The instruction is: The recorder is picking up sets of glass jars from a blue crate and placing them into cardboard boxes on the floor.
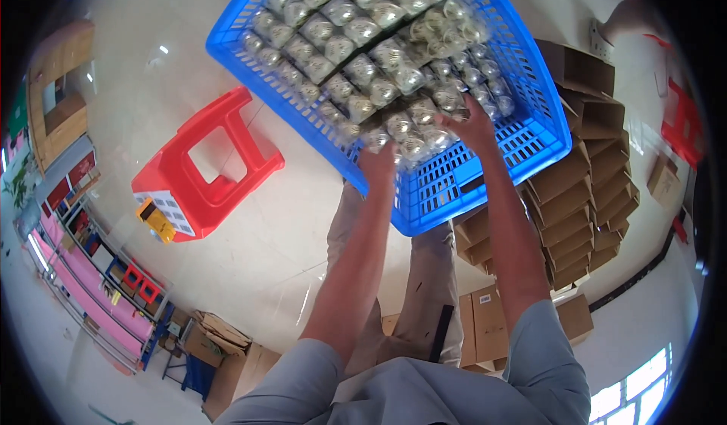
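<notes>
Glossy pale floor [250,273] w/ red stool [208,164] at left, flattened brown cartons [583,190] stacked at right. Blue crate [454,183], upper centre, top cut off by frame edge, packed w/ rows of clear wrapped bulbs [363,39]. Left hand [379,156] & right hand [471,126] both rest on bulb packs; fingertips buried, grip can't be told.

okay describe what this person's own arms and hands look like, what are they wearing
Both forearms are bare, with short grey sleeves ending about the elbows. The left hand and right hand are bare too: no gloves. No watch or rings can be made out.
</notes>
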Demonstrator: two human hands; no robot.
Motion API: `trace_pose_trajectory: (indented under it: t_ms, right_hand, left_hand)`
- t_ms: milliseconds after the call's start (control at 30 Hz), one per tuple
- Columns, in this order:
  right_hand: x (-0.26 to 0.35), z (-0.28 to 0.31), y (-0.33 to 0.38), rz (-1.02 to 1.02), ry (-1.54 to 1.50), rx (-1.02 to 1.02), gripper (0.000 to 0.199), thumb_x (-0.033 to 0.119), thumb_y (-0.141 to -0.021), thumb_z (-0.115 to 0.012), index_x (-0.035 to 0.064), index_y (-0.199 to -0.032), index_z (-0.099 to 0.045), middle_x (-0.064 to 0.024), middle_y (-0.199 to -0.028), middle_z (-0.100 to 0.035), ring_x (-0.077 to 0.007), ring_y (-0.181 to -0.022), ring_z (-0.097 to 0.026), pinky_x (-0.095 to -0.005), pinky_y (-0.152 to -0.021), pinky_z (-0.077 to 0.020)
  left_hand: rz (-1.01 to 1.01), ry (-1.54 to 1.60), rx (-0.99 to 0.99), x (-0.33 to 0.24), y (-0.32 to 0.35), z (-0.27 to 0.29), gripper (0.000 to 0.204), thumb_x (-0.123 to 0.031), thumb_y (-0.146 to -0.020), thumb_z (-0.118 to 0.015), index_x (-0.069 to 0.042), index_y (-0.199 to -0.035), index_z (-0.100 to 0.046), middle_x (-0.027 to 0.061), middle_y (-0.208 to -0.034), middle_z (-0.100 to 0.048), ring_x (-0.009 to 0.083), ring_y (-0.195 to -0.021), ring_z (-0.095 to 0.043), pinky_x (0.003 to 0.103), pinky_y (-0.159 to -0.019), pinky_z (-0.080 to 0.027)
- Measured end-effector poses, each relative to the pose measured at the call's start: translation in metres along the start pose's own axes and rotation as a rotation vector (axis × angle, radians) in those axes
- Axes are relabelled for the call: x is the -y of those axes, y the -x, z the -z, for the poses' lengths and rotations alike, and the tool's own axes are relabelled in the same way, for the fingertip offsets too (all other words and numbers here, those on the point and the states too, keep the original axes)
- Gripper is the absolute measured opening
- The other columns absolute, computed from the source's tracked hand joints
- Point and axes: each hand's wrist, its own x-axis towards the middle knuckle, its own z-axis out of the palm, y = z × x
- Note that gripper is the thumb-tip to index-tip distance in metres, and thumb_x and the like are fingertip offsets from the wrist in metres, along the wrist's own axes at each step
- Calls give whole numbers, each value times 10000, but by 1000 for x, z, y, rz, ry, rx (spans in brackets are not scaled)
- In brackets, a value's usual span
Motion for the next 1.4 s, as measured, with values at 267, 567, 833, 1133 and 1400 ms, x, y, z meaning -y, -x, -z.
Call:
trace_pose_trajectory:
  t_ms: [267, 567, 833, 1133, 1400]
  right_hand:
    - [-62, 9, 36, -229, -386, 40, 1104, 623, -629, -784, -6, -1427, -353, -201, -1226, -603, -288, -1110, -596, -342, -968, -447]
    - [52, 65, 317, -194, -575, -448, 1033, 497, -669, -816, 3, -1435, -329, -219, -1396, -455, -326, -1312, -427, -392, -1088, -345]
    - [46, -8, 521, -398, -967, -722, 981, 332, -670, -849, 39, -1431, -304, -162, -1312, -500, -267, -1249, -462, -390, -1045, -375]
    - [-128, -111, 610, -548, -1646, -1112, 977, 206, -759, -795, 7, -1468, -153, -170, -1285, -514, -247, -1123, -561, -378, -956, -464]
    - [-272, -153, 588, -601, -1914, -1302, 858, 176, -800, -752, 27, -1456, -219, -114, -1213, -561, -203, -1065, -569, -336, -892, -472]
  left_hand:
    - [-116, 258, 235, 15, 10, -22, 540, -363, -782, -745, -111, -1222, -558, -2, -1019, -602, 93, -730, -487, 235, -555, -370]
    - [-527, -6, 583, -40, 202, 87, 638, -183, -824, -736, 14, -1339, -416, 120, -1233, -548, 221, -1071, -572, 375, -923, -477]
    - [-534, -267, 1031, 24, 308, 112, 719, -95, -732, -803, 12, -1343, -439, 102, -1235, -559, 183, -1037, -579, 308, -886, -493]
    - [-1257, -1168, 1358, 169, 364, -100, 1035, -414, -554, -890, 9, -1369, -413, 187, -1212, -490, 337, -1133, -481, 412, -991, -390]
    - [-1146, -1454, 1540, 302, 331, -255, 1035, -386, -585, -885, 14, -1402, -392, 166, -1276, -477, 263, -1203, -479, 355, -1025, -387]
